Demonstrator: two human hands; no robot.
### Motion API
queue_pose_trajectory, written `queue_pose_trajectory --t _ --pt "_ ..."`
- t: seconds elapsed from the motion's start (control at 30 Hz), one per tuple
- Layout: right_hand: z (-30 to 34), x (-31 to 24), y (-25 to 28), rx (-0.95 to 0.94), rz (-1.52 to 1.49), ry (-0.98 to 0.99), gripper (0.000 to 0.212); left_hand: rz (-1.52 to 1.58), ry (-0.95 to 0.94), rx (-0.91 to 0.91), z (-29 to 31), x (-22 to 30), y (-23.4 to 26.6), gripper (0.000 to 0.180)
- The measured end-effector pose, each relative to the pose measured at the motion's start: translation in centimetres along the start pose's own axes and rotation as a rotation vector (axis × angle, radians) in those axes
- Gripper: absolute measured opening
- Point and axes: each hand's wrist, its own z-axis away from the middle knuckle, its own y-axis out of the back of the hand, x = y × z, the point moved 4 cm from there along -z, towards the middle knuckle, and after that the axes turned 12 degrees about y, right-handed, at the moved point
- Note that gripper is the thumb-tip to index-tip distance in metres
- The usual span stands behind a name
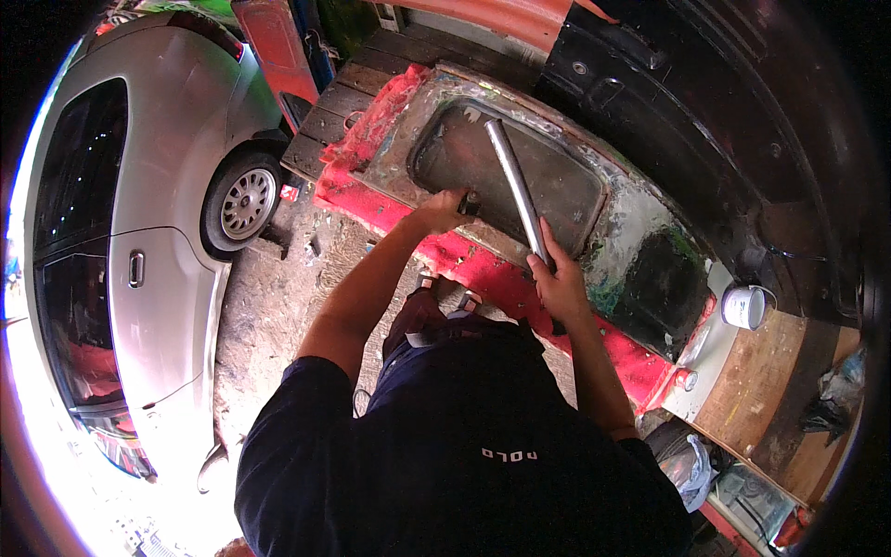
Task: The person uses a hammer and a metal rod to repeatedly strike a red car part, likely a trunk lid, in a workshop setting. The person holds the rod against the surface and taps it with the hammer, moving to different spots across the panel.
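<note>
From the head camera, the right hand (560,281) has its grip clenched around the lower end of a long metal pipe (516,184), which slants up and away across the dark recessed opening of a red car panel (483,269) lying on the counter (752,390); the left hand (444,210) rests on the near edge of that opening, its grip closed on a small dark object (471,203) I cannot identify. A white tin (745,306) stands on the counter to the right, well apart from both hands; a silver car (158,213) is parked on the left.
</note>
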Motion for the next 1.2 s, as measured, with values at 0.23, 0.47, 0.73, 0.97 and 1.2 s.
queue_pose_trajectory --t 0.23,0.47,0.73,0.97,1.2 --pt "0.0 1.7 -0.6 -0.249 0.357 0.086 0.059 -0.071 -0.014 0.016 0.6 -0.1 -0.2 0.057" --pt "1.8 4.6 0.3 -0.017 -0.005 -0.138 0.066 -0.044 0.061 0.011 0.0 -0.2 0.5 0.060" --pt "5.6 8.0 2.6 0.183 -0.426 -0.238 0.032 0.031 0.073 0.005 0.5 -0.8 -1.3 0.052" --pt "9.6 10.8 6.3 0.380 -0.082 -0.171 0.034 0.209 -0.161 0.125 2.7 4.4 -1.8 0.038" --pt "13.7 14.6 6.2 0.444 -0.013 -0.422 0.046 0.227 -0.174 0.074 2.3 6.2 -2.8 0.040"
